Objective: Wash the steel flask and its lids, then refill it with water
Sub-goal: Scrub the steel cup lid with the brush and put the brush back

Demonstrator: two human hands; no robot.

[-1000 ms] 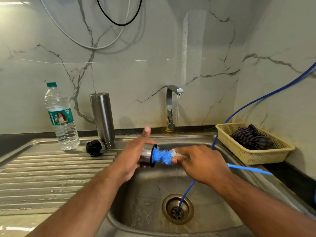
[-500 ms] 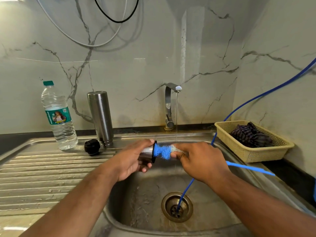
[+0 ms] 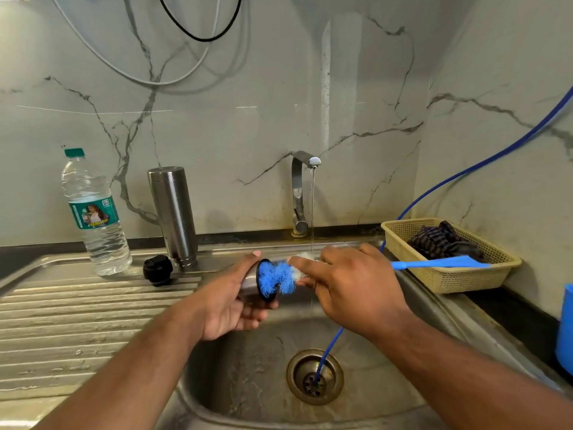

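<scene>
My left hand (image 3: 231, 302) grips a small steel cup lid (image 3: 251, 282) on its side over the sink basin, its open mouth facing right. My right hand (image 3: 350, 285) holds a blue bottle brush (image 3: 276, 279) near its bristles, and the bristle head is pushed into the lid's mouth. The brush's blue handle (image 3: 440, 262) sticks out to the right. The steel flask (image 3: 173, 215) stands upside down on the drainboard behind. A black inner lid (image 3: 157, 270) lies beside it. Water runs in a thin stream from the tap (image 3: 302, 193).
A plastic water bottle (image 3: 94, 212) stands at the left on the ribbed drainboard (image 3: 77, 321). A beige basket (image 3: 449, 277) with a dark cloth sits at the right. A blue hose (image 3: 328, 349) drops into the sink drain (image 3: 314, 377). A blue container (image 3: 566, 330) shows at the right edge.
My left hand has turned the cup lid so more of its steel side shows. The brush head has twisted inside the lid's mouth, and both hands sit slightly lower.
</scene>
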